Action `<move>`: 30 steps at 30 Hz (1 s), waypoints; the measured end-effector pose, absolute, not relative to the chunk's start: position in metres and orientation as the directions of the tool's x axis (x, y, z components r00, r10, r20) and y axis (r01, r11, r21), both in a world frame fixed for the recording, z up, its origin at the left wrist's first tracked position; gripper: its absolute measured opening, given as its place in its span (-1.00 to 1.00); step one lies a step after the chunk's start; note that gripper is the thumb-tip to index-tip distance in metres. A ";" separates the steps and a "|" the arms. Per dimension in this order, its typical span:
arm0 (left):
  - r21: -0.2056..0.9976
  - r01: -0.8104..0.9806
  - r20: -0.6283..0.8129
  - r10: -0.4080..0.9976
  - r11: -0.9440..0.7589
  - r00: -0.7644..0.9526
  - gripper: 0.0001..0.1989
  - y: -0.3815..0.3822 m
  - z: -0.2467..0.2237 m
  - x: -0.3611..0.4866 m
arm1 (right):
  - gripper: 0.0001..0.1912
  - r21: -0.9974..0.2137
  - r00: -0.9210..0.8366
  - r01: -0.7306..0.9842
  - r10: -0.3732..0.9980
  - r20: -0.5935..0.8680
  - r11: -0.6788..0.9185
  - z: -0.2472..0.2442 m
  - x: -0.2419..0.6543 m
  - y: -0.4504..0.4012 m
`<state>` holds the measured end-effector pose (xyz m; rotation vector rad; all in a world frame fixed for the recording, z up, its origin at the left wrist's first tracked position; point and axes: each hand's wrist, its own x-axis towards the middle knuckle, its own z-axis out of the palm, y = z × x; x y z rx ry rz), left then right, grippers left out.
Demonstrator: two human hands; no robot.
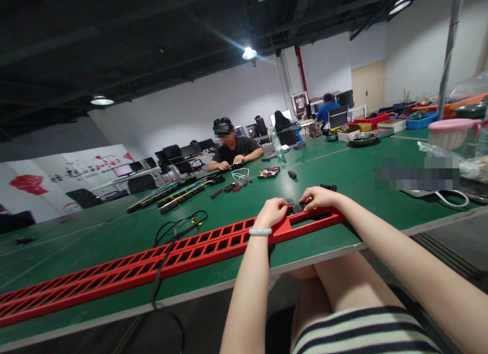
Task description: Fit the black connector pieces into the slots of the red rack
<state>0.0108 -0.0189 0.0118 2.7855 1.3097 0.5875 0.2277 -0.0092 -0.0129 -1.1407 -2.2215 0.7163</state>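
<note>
A small dark block-like part lies between my hands at the right end of a long red slotted frame. Its exact kind is too small to make out. My left hand, with a pale bangle at the wrist, has its fingers closed on the left side of the dark part. On the other side, my right hand pinches the part's right edge with curled fingers. Just behind the right hand lies another small black piece, partly hidden. A black strap crosses the frame and hangs over the table edge.
Across the green table a person handles small parts. Near them are bundled cable strips, a white cable, a colourful tray and a water bottle. Bins and a pink-lidded container stand at the right.
</note>
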 end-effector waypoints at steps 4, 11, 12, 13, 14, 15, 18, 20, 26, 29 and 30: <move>0.172 0.749 0.326 0.754 -0.640 0.570 -0.76 -0.020 0.012 0.011 | -0.52 -0.667 -0.492 0.557 0.844 0.215 0.494 -0.014 0.228 -0.009; 0.161 0.756 0.328 0.757 -0.634 0.565 -0.76 -0.020 0.013 0.012 | -0.58 -0.656 -0.499 0.539 0.828 0.256 0.528 -0.015 0.228 -0.009; 0.162 0.760 0.327 0.761 -0.630 0.561 -0.76 -0.021 0.013 0.012 | -0.60 -0.651 -0.501 0.539 0.825 0.262 0.534 -0.016 0.228 -0.008; 0.164 0.763 0.326 0.764 -0.625 0.556 -0.76 -0.021 0.014 0.012 | -0.62 -0.646 -0.503 0.541 0.823 0.264 0.539 -0.017 0.228 -0.007; 0.167 0.766 0.327 0.768 -0.621 0.551 -0.76 -0.022 0.014 0.013 | -0.63 -0.641 -0.506 0.544 0.821 0.264 0.541 -0.018 0.227 -0.006; 0.169 0.768 0.328 0.770 -0.617 0.547 -0.76 -0.022 0.014 0.013 | -0.63 -0.637 -0.508 0.547 0.820 0.262 0.543 -0.019 0.227 -0.005; 0.170 0.777 0.337 0.777 -0.606 0.532 -0.76 -0.022 0.014 0.013 | -0.63 -0.634 -0.515 0.548 0.818 0.257 0.545 -0.020 0.227 -0.003; 0.163 0.776 0.349 0.771 -0.610 0.533 -0.76 -0.021 0.013 0.012 | -0.63 -0.641 -0.509 0.546 0.822 0.258 0.539 -0.020 0.227 -0.003; 0.155 0.765 0.361 0.757 -0.625 0.546 -0.76 -0.018 0.011 0.010 | -0.54 -0.666 -0.453 0.535 0.842 0.293 0.520 -0.023 0.225 -0.003; 0.157 0.760 0.365 0.752 -0.630 0.548 -0.76 -0.017 0.011 0.010 | -0.59 -0.597 -0.351 0.584 0.834 0.426 0.551 -0.017 0.221 -0.008; 0.158 0.758 0.365 0.751 -0.633 0.550 -0.76 -0.017 0.012 0.010 | -0.64 -0.553 -0.300 0.616 0.816 0.494 0.561 -0.012 0.222 -0.010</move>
